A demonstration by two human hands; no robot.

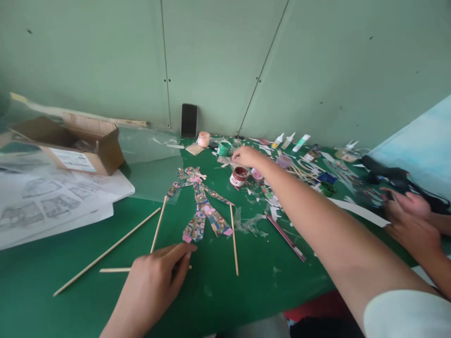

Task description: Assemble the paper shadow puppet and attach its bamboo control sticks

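A flat paper puppet (202,202), patterned in many colours with pink feet, lies on the green table. A thin wooden stick (234,244) runs down from one of its hands, another stick (159,225) from the other. My left hand (158,277) is just below one foot, thumb and forefinger pinched together; what they hold, if anything, I cannot make out. Beneath it a short stick (114,270) lies crosswise. My right hand (246,156) reaches far forward, fingers closed over a small clear plastic bag (225,160), between a green paint jar (224,148) and a brown paint jar (239,176).
An open cardboard box (77,145) and printed sheets (52,202) occupy the left. A phone (189,120) leans on the wall beside a peach paint jar (203,139). Glue bottles (278,140), scraps and a pink cutter (285,238) lie rightward. Another person's hands (412,220) are at right.
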